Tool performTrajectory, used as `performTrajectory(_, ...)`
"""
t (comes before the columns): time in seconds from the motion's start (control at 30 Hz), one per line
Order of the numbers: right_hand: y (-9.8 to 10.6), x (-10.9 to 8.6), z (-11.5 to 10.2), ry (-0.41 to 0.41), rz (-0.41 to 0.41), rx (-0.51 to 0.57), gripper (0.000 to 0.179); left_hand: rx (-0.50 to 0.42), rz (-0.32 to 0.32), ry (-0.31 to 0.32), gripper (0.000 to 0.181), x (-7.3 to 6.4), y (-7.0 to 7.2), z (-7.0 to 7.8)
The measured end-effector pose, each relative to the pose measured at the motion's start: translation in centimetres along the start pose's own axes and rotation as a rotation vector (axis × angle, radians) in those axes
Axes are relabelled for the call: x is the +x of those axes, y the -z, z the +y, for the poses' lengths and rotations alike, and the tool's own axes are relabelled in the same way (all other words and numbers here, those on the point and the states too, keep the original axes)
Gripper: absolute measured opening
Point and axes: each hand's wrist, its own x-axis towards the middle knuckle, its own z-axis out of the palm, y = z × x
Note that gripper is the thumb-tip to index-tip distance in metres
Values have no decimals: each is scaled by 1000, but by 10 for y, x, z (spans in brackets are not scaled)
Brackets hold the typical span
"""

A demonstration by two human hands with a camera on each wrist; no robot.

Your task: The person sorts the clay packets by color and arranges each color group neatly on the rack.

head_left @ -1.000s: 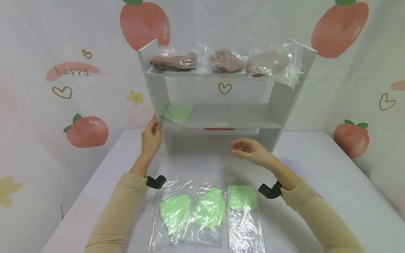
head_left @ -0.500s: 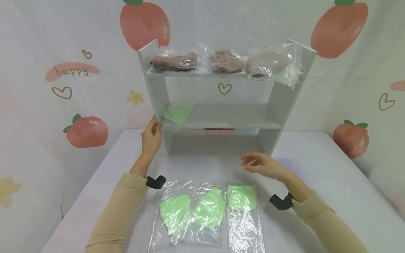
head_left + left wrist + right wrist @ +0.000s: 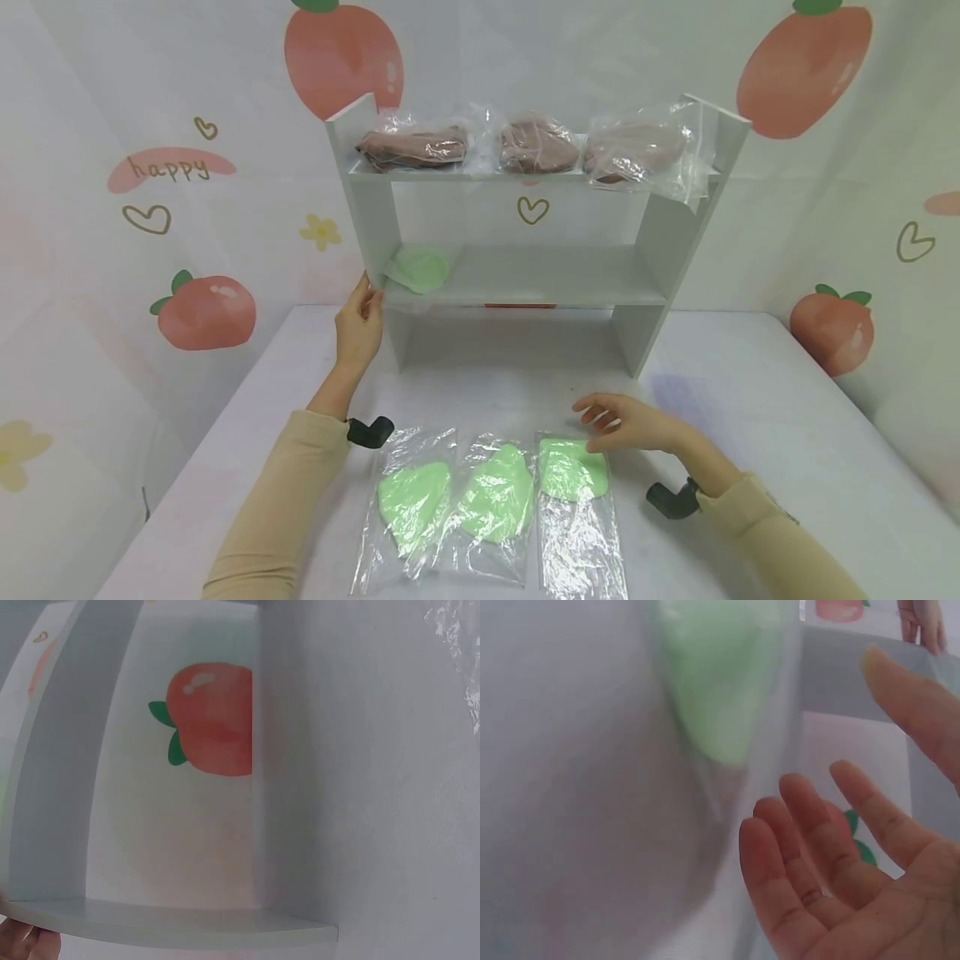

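Observation:
My left hand (image 3: 358,329) grips the left side panel of the white shelf unit (image 3: 555,283) at middle-shelf height; in the left wrist view only its fingertips (image 3: 28,941) show at the panel's edge. Over the far end of the rightmost clear bag (image 3: 574,471), which holds a flat green piece, my right hand (image 3: 630,423) hovers with fingers relaxed and apart, holding nothing. The right wrist view shows the open palm (image 3: 855,877) beside that green piece (image 3: 720,682). Two more bags with green pieces lie to the left, a middle one (image 3: 498,500) and a left one (image 3: 414,508).
A bagged green piece (image 3: 422,269) lies at the left end of the middle shelf. Three bagged brown lumps, left (image 3: 416,148), middle (image 3: 538,146) and right (image 3: 637,150), sit on the top shelf. A printed cloth (image 3: 187,250) hangs behind the white table (image 3: 720,358).
My right hand has moved from in front of the shelf's lower opening down toward the rightmost bag, its fingers spreading slightly. The left hand has stayed on the side panel.

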Motion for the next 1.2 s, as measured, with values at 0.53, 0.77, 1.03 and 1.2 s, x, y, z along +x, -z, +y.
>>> performTrajectory(0.53,-18,-2,6,18,-23,-150,75,6,-3,0,46,1,0,-1)
performTrajectory(0.77,-19,1,4,16,-34,-212,72,16,-9,-5,46,0,0,-1)
performTrajectory(1.03,-20,2,4,-1,-57,-201,71,21,-12,-12,46,1,0,-2)
performTrajectory(1.2,-20,0,7,23,-50,-95,70,31,-19,3,47,1,0,-2)
